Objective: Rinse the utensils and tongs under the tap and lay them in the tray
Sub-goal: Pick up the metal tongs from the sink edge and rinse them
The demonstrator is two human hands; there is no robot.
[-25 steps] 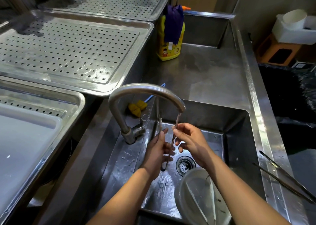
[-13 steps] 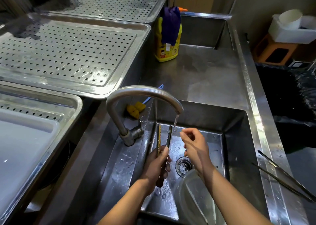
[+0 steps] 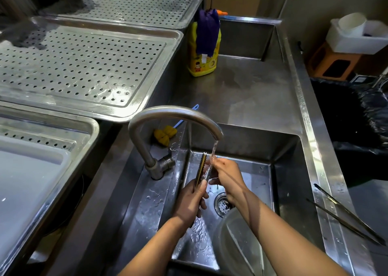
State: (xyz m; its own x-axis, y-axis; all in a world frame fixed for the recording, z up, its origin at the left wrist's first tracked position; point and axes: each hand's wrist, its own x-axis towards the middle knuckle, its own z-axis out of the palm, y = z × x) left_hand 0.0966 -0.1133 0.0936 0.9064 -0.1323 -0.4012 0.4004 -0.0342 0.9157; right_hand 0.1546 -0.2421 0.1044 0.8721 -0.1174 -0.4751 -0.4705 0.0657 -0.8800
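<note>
Stainless sink (image 3: 283, 149), lower centre: left hand (image 3: 190, 204) grips serrated tongs (image 3: 202, 168) upright under the tap (image 3: 174, 116) stream; right hand (image 3: 225, 177) fingers curl on them, rubbing.

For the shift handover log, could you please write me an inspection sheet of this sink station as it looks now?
Surface: steel sink wet, tap running.
Job's things: tongs upright beside the stream; more tongs on the right rim; perforated tray holds no utensils.
Clutter: yellow detergent bottle, yellow brush, clear bowl in the basin.
Hands: left hand grips the tongs; right hand rubs them under the water.
Cables: nothing seen.
Surroundings: black bin bag, white tub.
</note>
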